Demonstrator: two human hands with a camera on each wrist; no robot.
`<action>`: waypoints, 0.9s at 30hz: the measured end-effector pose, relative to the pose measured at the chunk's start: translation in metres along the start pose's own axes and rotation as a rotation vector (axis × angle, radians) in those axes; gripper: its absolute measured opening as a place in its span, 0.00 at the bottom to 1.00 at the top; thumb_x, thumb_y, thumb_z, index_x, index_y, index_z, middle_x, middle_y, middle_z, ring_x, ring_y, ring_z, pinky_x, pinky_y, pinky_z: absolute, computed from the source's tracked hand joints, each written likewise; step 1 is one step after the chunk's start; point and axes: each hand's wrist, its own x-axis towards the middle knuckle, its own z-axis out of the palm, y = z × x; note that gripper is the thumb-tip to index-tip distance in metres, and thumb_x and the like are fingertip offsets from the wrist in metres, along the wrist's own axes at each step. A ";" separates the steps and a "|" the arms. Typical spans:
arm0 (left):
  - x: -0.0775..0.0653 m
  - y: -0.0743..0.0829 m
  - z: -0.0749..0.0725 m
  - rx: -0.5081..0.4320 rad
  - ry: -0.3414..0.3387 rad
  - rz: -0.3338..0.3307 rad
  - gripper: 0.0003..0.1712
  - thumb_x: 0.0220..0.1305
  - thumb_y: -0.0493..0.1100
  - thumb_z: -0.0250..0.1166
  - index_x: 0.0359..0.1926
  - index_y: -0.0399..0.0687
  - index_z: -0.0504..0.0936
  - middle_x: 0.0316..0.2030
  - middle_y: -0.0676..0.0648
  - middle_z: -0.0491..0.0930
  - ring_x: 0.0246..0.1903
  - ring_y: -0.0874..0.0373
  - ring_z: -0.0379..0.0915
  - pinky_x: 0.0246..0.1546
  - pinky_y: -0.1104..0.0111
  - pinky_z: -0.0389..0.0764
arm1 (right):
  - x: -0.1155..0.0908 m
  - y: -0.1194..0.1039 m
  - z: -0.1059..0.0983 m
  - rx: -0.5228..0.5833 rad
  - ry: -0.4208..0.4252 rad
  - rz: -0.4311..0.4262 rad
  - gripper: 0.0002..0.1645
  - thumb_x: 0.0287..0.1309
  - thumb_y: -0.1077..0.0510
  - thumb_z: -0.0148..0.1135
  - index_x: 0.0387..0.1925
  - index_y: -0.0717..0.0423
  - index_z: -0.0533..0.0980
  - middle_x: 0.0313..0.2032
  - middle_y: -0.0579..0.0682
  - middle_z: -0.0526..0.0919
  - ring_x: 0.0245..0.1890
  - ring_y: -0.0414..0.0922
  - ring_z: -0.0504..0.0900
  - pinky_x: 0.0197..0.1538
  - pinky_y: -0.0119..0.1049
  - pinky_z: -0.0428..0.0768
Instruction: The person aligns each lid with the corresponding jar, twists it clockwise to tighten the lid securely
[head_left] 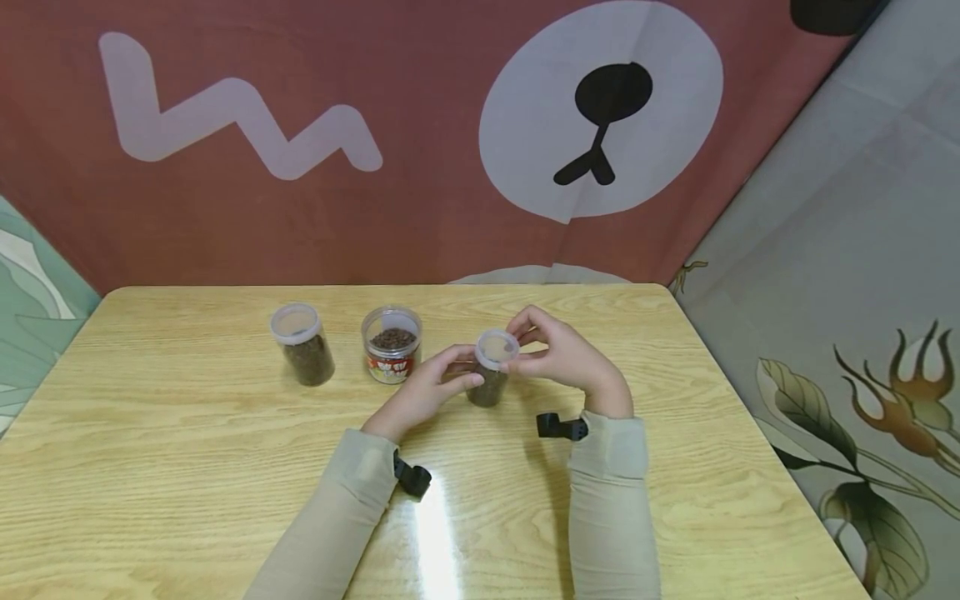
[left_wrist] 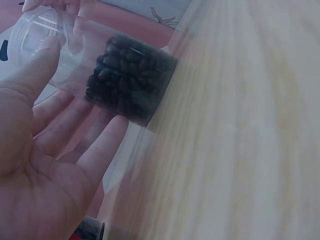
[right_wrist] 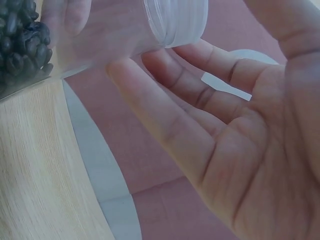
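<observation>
A clear plastic jar (head_left: 487,390), partly filled with dark beans, stands upright on the table between the two hands. Its whitish translucent lid (head_left: 497,343) sits on top. My left hand (head_left: 426,387) holds the jar from the left, thumb near the lid and fingers behind the wall. From the right, my right hand (head_left: 566,354) grips the lid's edge between thumb and fingers. Up close in the left wrist view, the dark beans (left_wrist: 132,75) fill the lower part. The right wrist view shows fingertips just beneath the lid (right_wrist: 189,20); the thumb's tip is out of frame.
To the left stands a wider clear jar (head_left: 390,369) with a red and yellow label and brown bits inside. Farther left is another lidded jar (head_left: 308,360) of dark contents. The wooden table (head_left: 187,467) meets a red printed cloth (head_left: 420,225) at its back edge.
</observation>
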 end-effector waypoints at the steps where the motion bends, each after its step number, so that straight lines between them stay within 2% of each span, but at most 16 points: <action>1: 0.000 0.000 0.000 -0.001 -0.001 0.003 0.26 0.72 0.41 0.64 0.69 0.44 0.72 0.64 0.42 0.76 0.64 0.45 0.71 0.67 0.52 0.71 | 0.000 0.000 0.000 -0.003 0.000 -0.003 0.23 0.58 0.63 0.74 0.50 0.61 0.71 0.52 0.61 0.77 0.53 0.54 0.79 0.53 0.45 0.84; 7: 0.000 -0.003 0.000 -0.005 -0.002 0.000 0.26 0.73 0.41 0.63 0.69 0.44 0.72 0.64 0.42 0.76 0.65 0.45 0.71 0.66 0.52 0.71 | -0.001 0.000 0.000 -0.016 0.003 -0.012 0.24 0.58 0.63 0.74 0.51 0.61 0.71 0.51 0.61 0.77 0.53 0.53 0.79 0.53 0.46 0.85; 13: 0.000 -0.001 0.000 0.005 -0.008 -0.020 0.27 0.73 0.43 0.63 0.70 0.46 0.71 0.64 0.44 0.75 0.65 0.47 0.72 0.66 0.53 0.72 | -0.002 0.001 -0.002 0.009 -0.019 -0.006 0.33 0.59 0.64 0.72 0.64 0.58 0.70 0.52 0.61 0.76 0.53 0.54 0.78 0.55 0.47 0.83; 17: 0.000 -0.002 0.000 0.004 -0.004 -0.045 0.26 0.73 0.45 0.63 0.69 0.48 0.72 0.64 0.46 0.76 0.65 0.49 0.72 0.65 0.54 0.73 | -0.003 0.004 -0.003 0.025 -0.046 -0.031 0.34 0.62 0.67 0.68 0.68 0.58 0.69 0.56 0.61 0.75 0.56 0.55 0.76 0.57 0.46 0.82; 22: 0.001 -0.003 -0.001 -0.007 -0.008 -0.060 0.25 0.73 0.45 0.63 0.69 0.49 0.72 0.64 0.47 0.76 0.65 0.50 0.71 0.66 0.55 0.72 | -0.003 0.005 -0.003 -0.002 -0.057 -0.082 0.31 0.63 0.69 0.65 0.67 0.60 0.72 0.58 0.59 0.75 0.56 0.55 0.76 0.54 0.43 0.82; 27: 0.001 -0.005 -0.001 -0.009 -0.008 -0.050 0.26 0.73 0.45 0.63 0.69 0.48 0.72 0.64 0.46 0.75 0.65 0.49 0.71 0.66 0.54 0.72 | -0.002 0.005 -0.003 0.000 -0.060 -0.086 0.28 0.62 0.68 0.66 0.64 0.59 0.75 0.57 0.58 0.77 0.56 0.54 0.76 0.54 0.43 0.82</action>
